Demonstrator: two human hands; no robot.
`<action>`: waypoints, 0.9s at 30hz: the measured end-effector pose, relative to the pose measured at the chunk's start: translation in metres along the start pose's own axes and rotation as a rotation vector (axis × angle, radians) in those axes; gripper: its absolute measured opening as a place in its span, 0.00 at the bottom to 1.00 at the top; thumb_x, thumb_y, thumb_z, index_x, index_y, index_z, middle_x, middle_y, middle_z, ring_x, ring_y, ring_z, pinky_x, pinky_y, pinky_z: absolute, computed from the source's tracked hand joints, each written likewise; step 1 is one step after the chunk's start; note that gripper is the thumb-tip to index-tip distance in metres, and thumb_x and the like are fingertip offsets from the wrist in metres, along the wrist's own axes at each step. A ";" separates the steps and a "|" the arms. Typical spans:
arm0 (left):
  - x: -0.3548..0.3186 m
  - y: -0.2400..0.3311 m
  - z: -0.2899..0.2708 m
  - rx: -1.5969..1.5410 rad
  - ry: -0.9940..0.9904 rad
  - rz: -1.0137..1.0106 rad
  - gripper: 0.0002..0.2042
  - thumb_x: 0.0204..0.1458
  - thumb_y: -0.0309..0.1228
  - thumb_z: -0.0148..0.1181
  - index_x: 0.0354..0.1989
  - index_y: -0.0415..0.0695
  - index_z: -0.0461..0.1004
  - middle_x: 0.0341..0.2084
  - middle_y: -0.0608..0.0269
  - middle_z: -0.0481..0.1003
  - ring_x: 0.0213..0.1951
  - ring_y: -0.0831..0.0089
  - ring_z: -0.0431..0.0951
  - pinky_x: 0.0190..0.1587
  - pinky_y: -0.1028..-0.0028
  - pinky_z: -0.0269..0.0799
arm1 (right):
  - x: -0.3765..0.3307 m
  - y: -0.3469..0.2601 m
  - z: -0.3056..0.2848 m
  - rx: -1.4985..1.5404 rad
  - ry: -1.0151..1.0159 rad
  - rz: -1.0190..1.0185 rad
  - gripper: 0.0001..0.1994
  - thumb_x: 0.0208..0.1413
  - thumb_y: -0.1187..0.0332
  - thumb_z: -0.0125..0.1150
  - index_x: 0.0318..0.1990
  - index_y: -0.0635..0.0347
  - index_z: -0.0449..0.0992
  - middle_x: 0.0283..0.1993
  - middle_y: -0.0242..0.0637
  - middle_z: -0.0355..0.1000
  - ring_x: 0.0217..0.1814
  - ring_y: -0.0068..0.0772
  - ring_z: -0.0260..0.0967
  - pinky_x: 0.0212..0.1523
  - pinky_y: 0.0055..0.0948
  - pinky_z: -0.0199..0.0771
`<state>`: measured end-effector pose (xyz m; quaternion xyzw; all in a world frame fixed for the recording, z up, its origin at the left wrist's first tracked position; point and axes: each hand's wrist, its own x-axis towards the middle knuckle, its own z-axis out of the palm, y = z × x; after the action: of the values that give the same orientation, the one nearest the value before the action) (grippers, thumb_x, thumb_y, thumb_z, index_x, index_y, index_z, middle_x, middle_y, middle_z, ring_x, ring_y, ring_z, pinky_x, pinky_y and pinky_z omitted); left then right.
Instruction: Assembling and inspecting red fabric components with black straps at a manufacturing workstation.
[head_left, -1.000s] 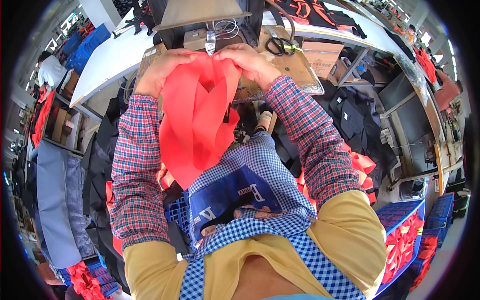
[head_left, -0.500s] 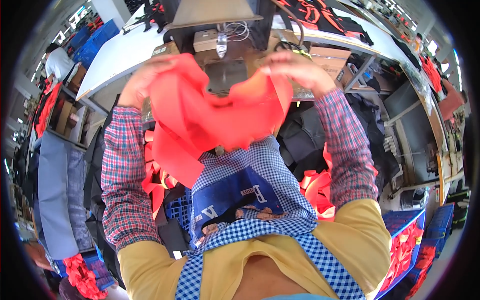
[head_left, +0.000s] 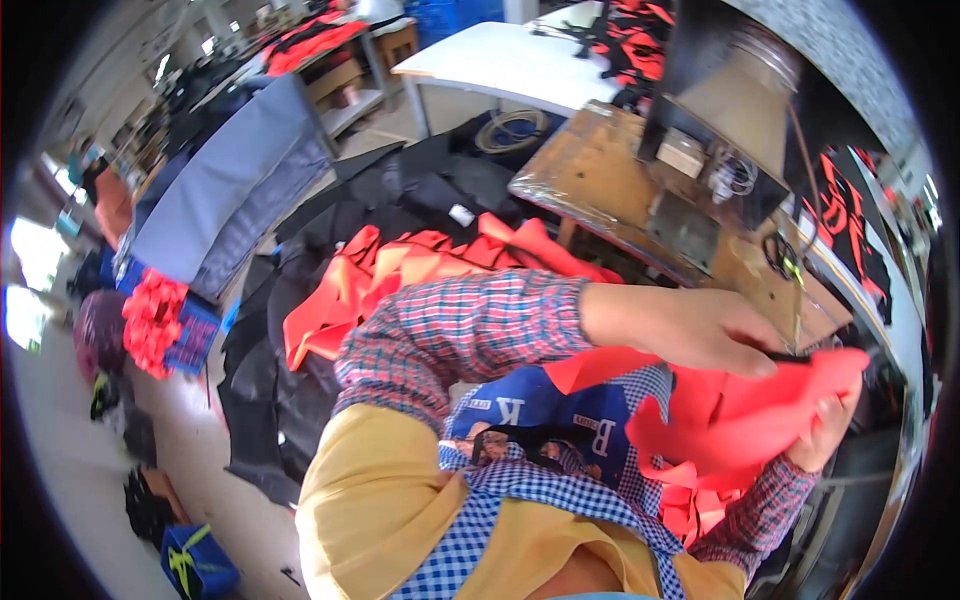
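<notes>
Left hand: my left hand (head_left: pixel 700 328) reaches across my front toward three o'clock, palm down, fingers curled and pinching the top edge of the red fabric piece (head_left: pixel 740 415).

Right hand: my right hand (head_left: pixel 828 432) comes up from about four o'clock, fingers wrapped round the far right end of the same red piece, grasping it from below.

Red fabric piece: it hangs crumpled between both hands, at roughly three o'clock from the middle of the view, over my blue checked apron (head_left: pixel 560 450), with folds drooping toward five o'clock.

Dark strip: something thin and dark shows at my left fingertips along the red edge; I cannot tell what it is.

Sleeves: both forearms wear a red and blue plaid shirt (head_left: pixel 470 330); the left sleeve crosses the middle of the view.

Work table: a worn wooden table (head_left: pixel 600 170) lies at one o'clock, carrying a grey sewing machine (head_left: pixel 720 130) and a pair of scissors (head_left: pixel 785 262) near its right end.

Heap behind: more red-orange cloth (head_left: pixel 400 270) is piled at eleven o'clock, just beyond my left sleeve, lying on black fabric (head_left: pixel 290 350).

Left side: a grey-blue padded panel (head_left: pixel 230 190) stands at ten o'clock, and a blue crate holding red pieces (head_left: pixel 160 320) sits at nine o'clock.
</notes>
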<state>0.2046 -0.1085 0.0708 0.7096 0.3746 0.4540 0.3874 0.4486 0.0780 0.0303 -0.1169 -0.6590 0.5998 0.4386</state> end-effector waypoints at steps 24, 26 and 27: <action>-0.009 -0.067 -0.070 0.733 0.059 -0.364 0.18 0.47 0.41 0.63 0.38 0.37 0.75 0.33 0.47 0.76 0.38 0.60 0.77 0.41 0.68 0.70 | 0.065 0.055 0.097 -0.654 -0.717 0.008 0.12 0.50 0.73 0.58 0.42 0.65 0.72 0.36 0.40 0.73 0.39 0.32 0.70 0.42 0.28 0.69; -0.005 -0.062 -0.083 0.685 0.050 -0.423 0.17 0.48 0.37 0.62 0.41 0.35 0.74 0.33 0.55 0.78 0.36 0.67 0.77 0.41 0.72 0.70 | 0.076 0.067 0.097 -0.517 -0.729 0.162 0.11 0.53 0.76 0.57 0.44 0.66 0.72 0.39 0.31 0.74 0.42 0.19 0.68 0.45 0.21 0.69; 0.000 -0.064 -0.088 0.675 0.021 -0.402 0.17 0.48 0.37 0.62 0.41 0.35 0.74 0.33 0.55 0.78 0.36 0.67 0.77 0.41 0.72 0.70 | 0.081 0.073 0.095 -0.428 -0.717 0.207 0.11 0.53 0.76 0.56 0.44 0.66 0.72 0.40 0.29 0.73 0.42 0.17 0.68 0.45 0.19 0.68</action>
<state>0.1113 -0.0632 0.0395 0.7047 0.6383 0.2277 0.2097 0.3061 0.0863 0.0102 -0.0551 -0.8641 0.4930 0.0853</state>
